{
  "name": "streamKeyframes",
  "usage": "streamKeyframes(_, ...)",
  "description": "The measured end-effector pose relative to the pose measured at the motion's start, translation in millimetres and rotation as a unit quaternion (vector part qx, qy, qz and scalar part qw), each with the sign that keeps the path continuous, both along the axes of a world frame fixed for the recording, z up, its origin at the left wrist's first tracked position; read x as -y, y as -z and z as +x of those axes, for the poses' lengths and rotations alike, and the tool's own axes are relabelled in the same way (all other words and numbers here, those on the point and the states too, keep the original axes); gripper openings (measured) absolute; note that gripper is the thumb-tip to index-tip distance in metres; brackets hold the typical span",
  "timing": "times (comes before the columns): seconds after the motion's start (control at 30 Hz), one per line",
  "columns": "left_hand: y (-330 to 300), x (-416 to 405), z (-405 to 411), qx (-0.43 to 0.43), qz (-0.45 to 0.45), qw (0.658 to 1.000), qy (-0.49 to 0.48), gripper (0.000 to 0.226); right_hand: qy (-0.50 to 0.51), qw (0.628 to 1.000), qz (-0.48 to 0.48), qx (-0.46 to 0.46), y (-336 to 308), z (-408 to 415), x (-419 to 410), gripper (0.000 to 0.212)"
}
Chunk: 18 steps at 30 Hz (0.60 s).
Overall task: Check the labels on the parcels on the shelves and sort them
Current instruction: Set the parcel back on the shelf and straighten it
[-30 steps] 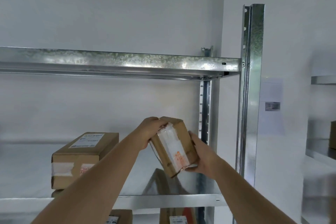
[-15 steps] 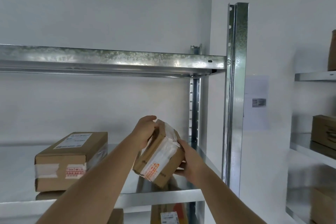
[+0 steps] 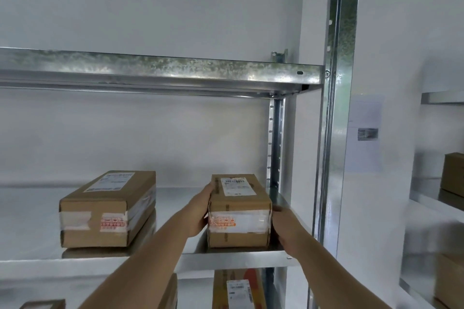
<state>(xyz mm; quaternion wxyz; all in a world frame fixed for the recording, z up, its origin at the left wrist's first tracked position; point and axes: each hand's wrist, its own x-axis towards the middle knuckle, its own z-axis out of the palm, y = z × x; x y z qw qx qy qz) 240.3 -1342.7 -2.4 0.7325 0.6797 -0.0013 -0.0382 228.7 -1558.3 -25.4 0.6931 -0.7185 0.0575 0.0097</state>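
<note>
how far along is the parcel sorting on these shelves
Looks done: a larger parcel lies label-up on the middle shelf. In hand: the small parcel sits label-up on that shelf near the right post, left hand and right hand holding its sides. Left: letting go, then the parcels on the shelf below and on the rack at right, probably unchecked.

1. A plain white wall is seen behind a galvanized metal shelving unit.
2. An upper shelf beam is bolted to a perforated front upright.
3. A printed paper sheet is fixed to the side wall.
4. A second shelving unit is partly seen at the right edge.
5. Soft, even light is reflected by the metal.
</note>
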Motion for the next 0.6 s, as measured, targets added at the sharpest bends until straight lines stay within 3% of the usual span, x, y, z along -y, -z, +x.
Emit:
streamKeyframes(0.13, 9.1, 1.2, 2.1, -0.017, -0.058, 0.998, -0.035, 0.065, 0.037, 0.999, 0.007, 0.026, 0.7, 1.3, -0.4, 0.032)
streamKeyframes(0.27, 25.5, 7.1, 3.1, -0.025, -0.105, 0.993, -0.046, 0.057, 0.038, 0.999, 0.020, 0.030, 2.7, 4.4, -4.9, 0.027)
streamKeyframes(0.47, 29.3, 14.7, 23.4, -0.015, -0.083, 0.992, -0.097, 0.042, 0.039, 0.998, 0.039, 0.030, 3.2, 19.9, -10.8, 0.029)
streamKeyframes(0.6, 31.3, 15.3, 29.4, -0.019, -0.071, 0.994, -0.078, 0.041, 0.041, 0.998, 0.032, 0.042, 8.5, 29.6, -7.2, 0.028)
